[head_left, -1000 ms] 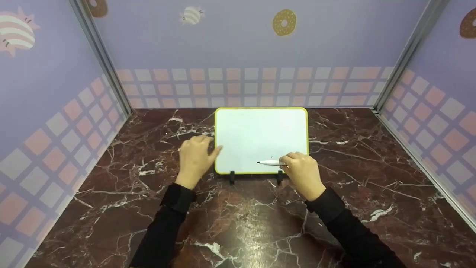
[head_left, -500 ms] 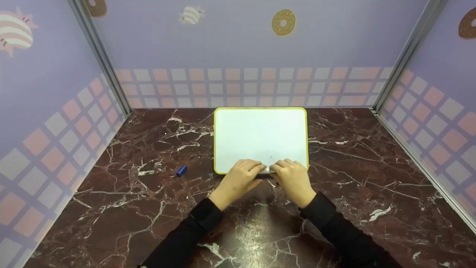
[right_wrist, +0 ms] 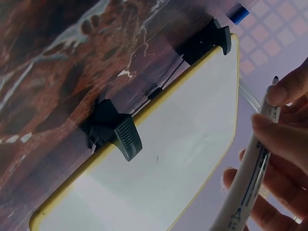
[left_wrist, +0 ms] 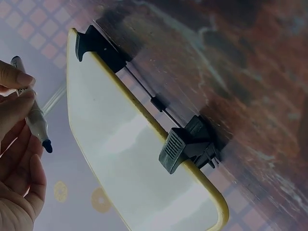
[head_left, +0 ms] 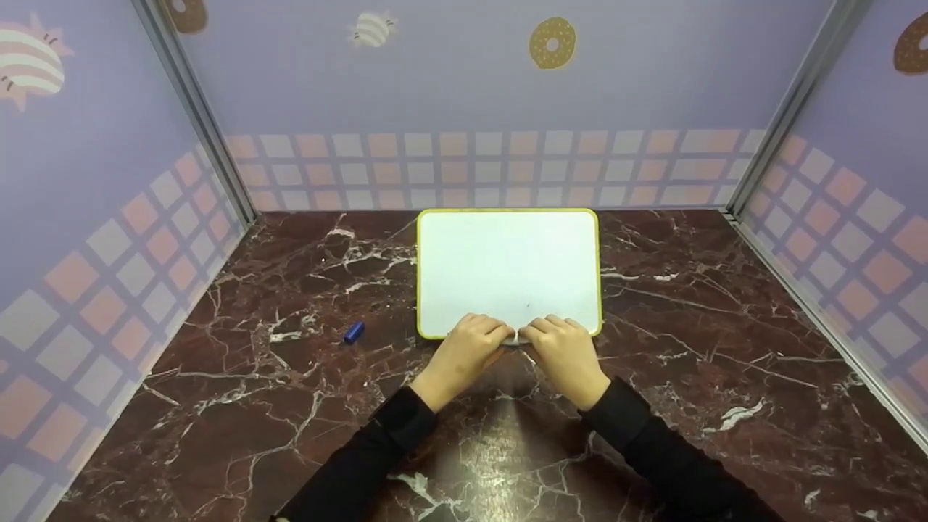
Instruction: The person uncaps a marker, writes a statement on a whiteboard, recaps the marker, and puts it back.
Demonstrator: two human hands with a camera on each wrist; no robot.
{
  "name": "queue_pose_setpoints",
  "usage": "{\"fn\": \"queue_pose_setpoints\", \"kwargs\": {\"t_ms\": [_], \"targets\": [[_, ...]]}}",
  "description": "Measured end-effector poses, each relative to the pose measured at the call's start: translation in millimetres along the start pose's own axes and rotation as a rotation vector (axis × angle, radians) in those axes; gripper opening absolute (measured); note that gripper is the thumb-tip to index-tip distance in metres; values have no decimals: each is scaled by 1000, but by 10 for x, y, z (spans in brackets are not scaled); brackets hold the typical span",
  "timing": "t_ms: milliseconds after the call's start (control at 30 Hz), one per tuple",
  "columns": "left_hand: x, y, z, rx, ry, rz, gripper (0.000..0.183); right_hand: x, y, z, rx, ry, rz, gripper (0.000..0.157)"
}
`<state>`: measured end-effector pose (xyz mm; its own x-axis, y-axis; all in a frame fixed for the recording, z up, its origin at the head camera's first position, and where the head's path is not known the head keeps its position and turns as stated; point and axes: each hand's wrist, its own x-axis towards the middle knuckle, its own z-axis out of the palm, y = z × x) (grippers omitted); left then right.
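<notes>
A white marker [right_wrist: 248,180] with a dark tip is held between both hands, low in front of a yellow-framed whiteboard [head_left: 507,261]. My left hand [head_left: 464,351] grips it near the tip end, which points left. Farther right along the barrel, my right hand [head_left: 569,355] pinches it. In the head view the fingers hide most of the marker, leaving a short white piece between them. The left wrist view shows the marker [left_wrist: 37,120] tilted, its tip bare. A blue marker cap [head_left: 354,332] lies on the table to the left of my left hand.
The board leans upright on black stand clips [left_wrist: 175,149] gripping its lower edge. A small dark mark [right_wrist: 157,159] shows on its lower right surface. The dark red marbled table [head_left: 290,420] meets patterned walls [head_left: 471,87] at the back and both sides.
My left hand has moved right, from the board's left edge to the marker, uncovering the blue cap. My right hand has lowered the marker toward the board's bottom edge.
</notes>
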<state>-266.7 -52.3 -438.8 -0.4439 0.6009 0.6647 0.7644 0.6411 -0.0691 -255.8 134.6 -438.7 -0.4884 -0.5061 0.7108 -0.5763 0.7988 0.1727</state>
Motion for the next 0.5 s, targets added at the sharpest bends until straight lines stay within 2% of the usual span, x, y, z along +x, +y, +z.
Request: {"fn": "queue_pose_setpoints", "kwargs": {"t_ms": [100,233,300,400,500], "targets": [[4,-20,4,3,10,8,10,1,3,-15,18,-9,4,20],[2,-72,-12,-11,23,2,9,29,72,-65,85,-24,38,36],[-3,-105,-29,-23,31,-10,9,51,150,-92,154,-20,71,44],[-6,-149,-56,-37,55,-29,10,72,310,-102,358,-15,145,50],[-10,-176,-79,-41,92,-40,11,52,462,-65,647,-22,247,55]]}}
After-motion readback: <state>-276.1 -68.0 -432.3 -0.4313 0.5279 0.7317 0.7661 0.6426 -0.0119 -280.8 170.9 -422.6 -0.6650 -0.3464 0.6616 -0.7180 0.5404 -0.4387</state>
